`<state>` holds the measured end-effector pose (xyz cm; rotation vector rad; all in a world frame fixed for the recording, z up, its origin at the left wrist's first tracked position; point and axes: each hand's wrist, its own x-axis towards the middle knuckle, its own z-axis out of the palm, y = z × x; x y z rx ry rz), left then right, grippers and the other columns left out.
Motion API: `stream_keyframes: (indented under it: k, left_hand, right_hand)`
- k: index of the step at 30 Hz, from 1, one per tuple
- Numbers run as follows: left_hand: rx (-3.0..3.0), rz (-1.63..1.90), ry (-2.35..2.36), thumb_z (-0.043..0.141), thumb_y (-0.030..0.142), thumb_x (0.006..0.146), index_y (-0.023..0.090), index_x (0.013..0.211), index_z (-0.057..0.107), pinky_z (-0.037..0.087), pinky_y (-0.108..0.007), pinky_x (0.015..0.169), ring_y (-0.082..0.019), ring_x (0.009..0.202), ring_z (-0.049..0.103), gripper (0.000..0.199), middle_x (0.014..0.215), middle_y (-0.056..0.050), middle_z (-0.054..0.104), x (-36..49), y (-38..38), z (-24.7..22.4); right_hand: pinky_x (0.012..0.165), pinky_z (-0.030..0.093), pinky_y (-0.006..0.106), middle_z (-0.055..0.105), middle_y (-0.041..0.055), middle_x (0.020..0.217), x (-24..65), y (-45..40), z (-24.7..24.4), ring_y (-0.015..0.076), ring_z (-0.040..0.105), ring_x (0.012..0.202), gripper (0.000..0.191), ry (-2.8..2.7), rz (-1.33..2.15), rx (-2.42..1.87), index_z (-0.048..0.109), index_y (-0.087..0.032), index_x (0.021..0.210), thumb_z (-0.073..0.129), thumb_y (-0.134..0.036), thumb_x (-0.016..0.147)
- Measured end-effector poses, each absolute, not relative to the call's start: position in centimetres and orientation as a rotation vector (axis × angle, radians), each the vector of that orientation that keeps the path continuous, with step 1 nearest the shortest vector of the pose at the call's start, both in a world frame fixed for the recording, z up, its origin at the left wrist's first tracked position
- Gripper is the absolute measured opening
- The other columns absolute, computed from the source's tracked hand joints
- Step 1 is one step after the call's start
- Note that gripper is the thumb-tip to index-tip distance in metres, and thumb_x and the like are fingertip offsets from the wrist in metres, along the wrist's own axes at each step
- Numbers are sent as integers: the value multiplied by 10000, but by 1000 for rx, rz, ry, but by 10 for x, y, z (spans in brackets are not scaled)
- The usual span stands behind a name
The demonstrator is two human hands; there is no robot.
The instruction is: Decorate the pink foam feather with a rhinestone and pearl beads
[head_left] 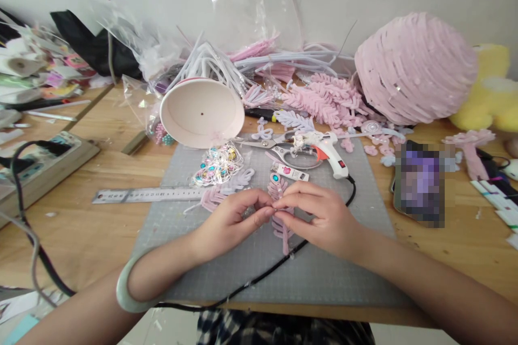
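My left hand (243, 215) and my right hand (313, 213) meet over the middle of the grey cutting mat (190, 275). Thumb and fingers of both are pinched together at one spot, and whatever they hold is too small to name. Just beneath them lies a pink pipe-cleaner leaf (285, 243) with a blue gem (275, 178) at its top; my fingers cover its middle. Left of it, partly behind my left hand, lie another pink leaf (212, 199) and a pale one. A heap of gems on silvery wire (222, 164) sits further back.
Scissors (279, 150), a white lighter (290, 172) and a hot glue gun (332, 156) lie behind my hands. The glue gun's black cable (263, 277) crosses the mat. Around are a steel ruler (141, 195), white bowl (202, 113), phone (418, 183), pink wrapped ball (416, 67) and power strip (60, 167).
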<state>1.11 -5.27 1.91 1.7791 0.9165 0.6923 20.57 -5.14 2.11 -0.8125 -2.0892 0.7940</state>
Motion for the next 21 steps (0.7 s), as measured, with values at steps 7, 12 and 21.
stream_keyframes:
  k: [7, 12, 21]
  left_hand:
    - [2029, 628, 921, 401, 260, 917, 165, 687, 539, 394, -213, 543, -114, 564, 512, 285, 603, 6, 550, 7, -52, 20]
    - [2517, 506, 493, 418, 199, 891, 162, 749, 624, 325, -286, 528, -147, 536, 517, 252, 563, -17, 577, 6, -57, 18]
    - [2738, 190, 403, 417, 261, 907, 173, 1115, 587, 338, -312, 537, -167, 560, 562, 283, 674, -26, 649, 11, -65, 11]
  right_hand:
    - [668, 475, 223, 593, 20, 766, 212, -57, 23, 103, 567, 697, 94, -2121, 763, -926, 648, -170, 874, 582, -185, 808]
    - [556, 432, 189, 584, 11, 728, 226, -70, 12, 84, 534, 599, 109, -2208, 730, -1043, 661, -165, 881, 596, -188, 797]
    - [538, 419, 192, 588, 7, 710, 228, -83, -7, 88, 543, 590, 109, -2219, 890, -1131, 674, -178, 874, 594, -196, 803]
